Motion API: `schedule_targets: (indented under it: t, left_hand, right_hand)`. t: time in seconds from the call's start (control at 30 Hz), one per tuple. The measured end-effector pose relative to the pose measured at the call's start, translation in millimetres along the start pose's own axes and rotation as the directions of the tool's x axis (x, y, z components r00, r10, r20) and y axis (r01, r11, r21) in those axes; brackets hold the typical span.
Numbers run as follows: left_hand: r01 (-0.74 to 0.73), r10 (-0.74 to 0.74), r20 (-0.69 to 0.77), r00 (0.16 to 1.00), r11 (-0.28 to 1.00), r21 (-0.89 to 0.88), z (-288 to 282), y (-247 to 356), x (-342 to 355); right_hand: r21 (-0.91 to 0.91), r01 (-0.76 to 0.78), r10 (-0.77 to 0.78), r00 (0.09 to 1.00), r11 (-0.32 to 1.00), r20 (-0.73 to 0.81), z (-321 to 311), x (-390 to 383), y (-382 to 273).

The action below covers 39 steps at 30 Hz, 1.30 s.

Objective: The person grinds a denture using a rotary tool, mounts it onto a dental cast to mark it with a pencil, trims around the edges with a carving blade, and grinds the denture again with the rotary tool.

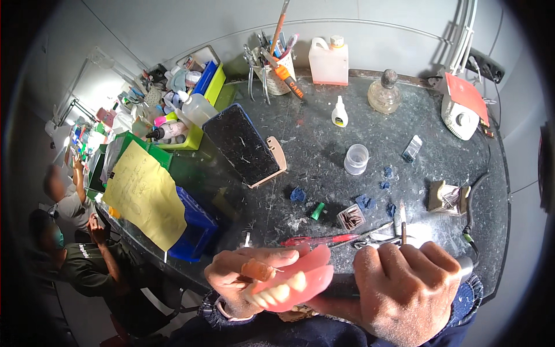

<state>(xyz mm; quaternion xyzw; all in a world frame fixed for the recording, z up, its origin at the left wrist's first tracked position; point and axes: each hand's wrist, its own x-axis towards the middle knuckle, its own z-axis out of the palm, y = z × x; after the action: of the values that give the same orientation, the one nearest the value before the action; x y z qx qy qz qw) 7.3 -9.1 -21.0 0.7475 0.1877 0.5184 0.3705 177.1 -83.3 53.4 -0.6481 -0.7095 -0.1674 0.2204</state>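
Observation:
My left hand point(231, 277) grips a pink denture point(315, 277) with a row of cream teeth facing me. An orange-tan piece point(258, 269) sits at its fingers; I cannot tell whether it is a finger covering. Close beside it on the right, my right hand point(407, 289) is closed in a fist round a dark rotary handpiece point(341, 284), its thumb stretched toward the denture. The handpiece's tip is hidden behind the denture. White dust coats the right hand. Just beyond the hands lie a red-handled tool point(318, 239) and a knife with a brown handle point(403, 228).
A small box of burs point(351, 217), green cap point(317, 210), blue scraps point(365, 202) and clear cup point(356, 159) lie mid-bench. A phone point(240, 144) leans on a stand. Behind are a tool holder point(272, 78) and jug point(328, 62). Two people point(87, 260) sit at left.

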Motion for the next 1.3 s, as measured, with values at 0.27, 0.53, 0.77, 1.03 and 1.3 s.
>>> schedule_targets:
  t: [0.27,0.53,0.77,1.03,1.3]
  left_hand:
    - [-0.11,0.047,0.262,0.964,0.967,0.231,-18,-2,-1]
    - [0.099,-0.091,0.044,0.995,0.964,-0.245,-6,-3,-3]
    - [0.08,-0.056,0.138,0.989,0.981,-0.179,-12,-6,-7]
    - [0.197,-0.193,0.052,0.98,0.886,-0.419,-6,-2,-3]
    - [0.279,-0.32,0.034,0.947,0.763,-0.583,-6,0,-9]
  right_hand:
    - [0.037,0.031,-0.036,0.988,0.999,0.15,6,-9,1]
    - [0.035,0.008,-0.014,0.985,0.999,0.175,5,-7,-2]
    - [0.013,0.034,-0.035,0.991,0.999,0.129,13,-13,0]
    - [0.06,-0.002,-0.004,0.995,0.998,0.104,15,-11,0]
    - [0.025,0.025,-0.03,0.981,0.999,0.194,5,-4,-1]
